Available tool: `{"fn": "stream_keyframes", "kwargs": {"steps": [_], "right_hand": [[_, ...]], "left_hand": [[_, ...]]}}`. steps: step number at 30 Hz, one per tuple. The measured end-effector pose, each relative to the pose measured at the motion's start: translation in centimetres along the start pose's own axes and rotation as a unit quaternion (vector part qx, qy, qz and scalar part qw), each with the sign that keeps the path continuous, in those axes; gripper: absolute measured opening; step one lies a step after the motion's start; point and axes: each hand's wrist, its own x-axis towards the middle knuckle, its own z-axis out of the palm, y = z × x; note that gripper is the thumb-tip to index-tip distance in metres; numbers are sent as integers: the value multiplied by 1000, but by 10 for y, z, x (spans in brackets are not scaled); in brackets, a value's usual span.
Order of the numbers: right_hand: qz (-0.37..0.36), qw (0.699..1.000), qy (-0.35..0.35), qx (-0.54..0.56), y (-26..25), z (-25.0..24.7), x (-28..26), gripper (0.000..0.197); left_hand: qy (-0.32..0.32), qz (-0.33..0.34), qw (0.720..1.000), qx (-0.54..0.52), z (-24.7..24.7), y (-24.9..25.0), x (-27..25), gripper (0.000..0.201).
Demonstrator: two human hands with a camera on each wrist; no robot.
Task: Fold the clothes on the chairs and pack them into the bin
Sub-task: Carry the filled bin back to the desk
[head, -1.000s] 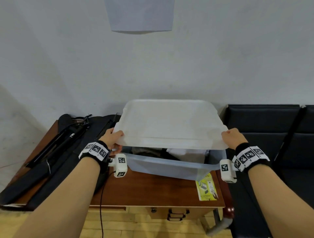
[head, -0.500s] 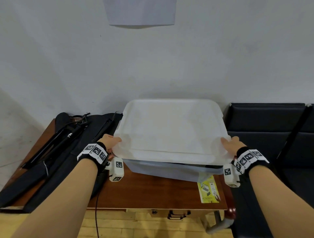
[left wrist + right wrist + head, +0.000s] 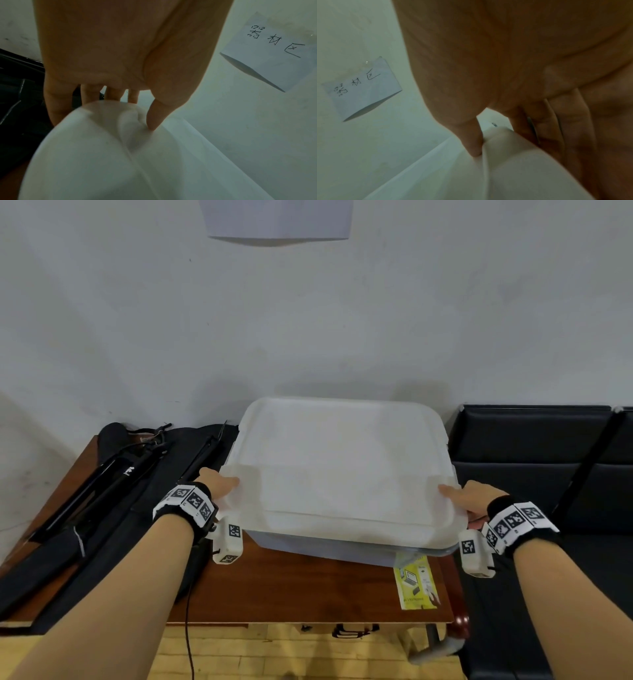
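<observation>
Black tripod gear (image 3: 102, 491) lies at the left end of the wooden table (image 3: 308, 590), and beside it the left hand (image 3: 215, 484) pinches the lid's (image 3: 342, 470) left edge, thumb on top and fingers underneath. The white lid sits over the pale bin (image 3: 325, 549) on the table. On the far side the right hand (image 3: 469, 499) pinches the lid's right edge likewise, next to black chairs (image 3: 548, 474).

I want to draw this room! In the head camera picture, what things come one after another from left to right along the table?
Black bags → left hand → bin lid → right hand → black chairs.
</observation>
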Motion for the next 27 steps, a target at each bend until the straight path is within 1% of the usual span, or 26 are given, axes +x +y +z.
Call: {"fn": "stream_keyframes", "kwargs": {"steps": [2,4,7,8,10,13,16,17,19,21,23,24,26,27], "right_hand": [[4,1000,-20,-7,-2,-5,-1,63],[5,1000,-31,2,-4,-8,-3,62],[9,998,-29,60,-8,-10,-2,55],[14,996,-30,85,-10,-10,-1,52],[19,994,-28,107,-13,-8,3,55],[6,998,1,55,-17,-4,11,64],[13,999,-2,50,-20,-2,14,61],[13,999,-3,47,-20,-3,14,60],[18,999,-9,36,-18,-3,16,58],[25,999,-19,24,-13,0,19,55],[30,999,-28,36,-6,3,28,54],[33,998,-32,47,-4,4,33,55],[39,997,-39,46,-4,3,41,61],[39,998,-37,28,-7,2,44,65]], "left_hand": [[3,12,1000,-14,5,2,-3,63],[1,18,1000,-21,8,3,-2,64],[-2,18,1000,-18,7,8,2,66],[0,21,1000,-22,6,10,1,64],[-1,34,999,-28,4,11,5,54],[-13,55,998,-35,0,10,12,44],[-37,70,995,-56,-4,8,28,49],[-44,78,994,-58,-5,8,31,47],[-60,95,992,-56,-4,9,40,35],[-87,103,990,-51,-4,14,48,29],[-118,102,986,-53,-3,14,71,40],[-123,98,986,-46,1,7,96,53],[-119,88,989,-30,13,-13,156,80],[-104,82,991,-24,17,-19,173,90]]}}
